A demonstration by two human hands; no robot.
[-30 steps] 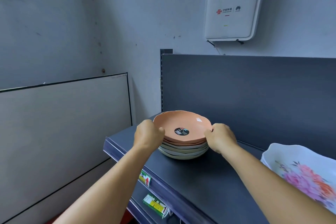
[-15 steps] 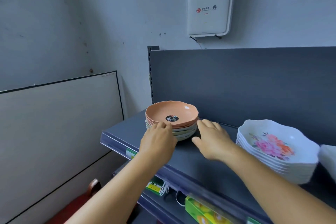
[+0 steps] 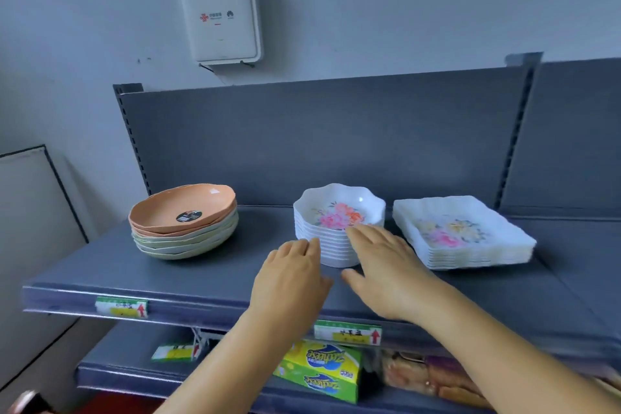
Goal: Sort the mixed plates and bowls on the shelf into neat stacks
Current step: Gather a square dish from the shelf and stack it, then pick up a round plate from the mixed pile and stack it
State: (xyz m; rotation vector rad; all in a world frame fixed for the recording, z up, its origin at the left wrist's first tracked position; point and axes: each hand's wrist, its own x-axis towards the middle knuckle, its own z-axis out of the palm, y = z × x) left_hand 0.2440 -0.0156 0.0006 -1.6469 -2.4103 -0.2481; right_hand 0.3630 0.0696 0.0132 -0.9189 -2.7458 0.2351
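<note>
Bowls (image 3: 339, 228): white, scalloped, floral, stacked

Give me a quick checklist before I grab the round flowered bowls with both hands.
1. Left hand empty, fingers open: ok.
2. Right hand empty, open: ok.
3. Stack of round white scalloped flowered bowls nested evenly: ok.
4. Gap to stack of square white flowered plates: ok.
5. Stack of orange and pale green round plates apart: ok.
6. Hands touching the bowls: cannot tell.
</note>
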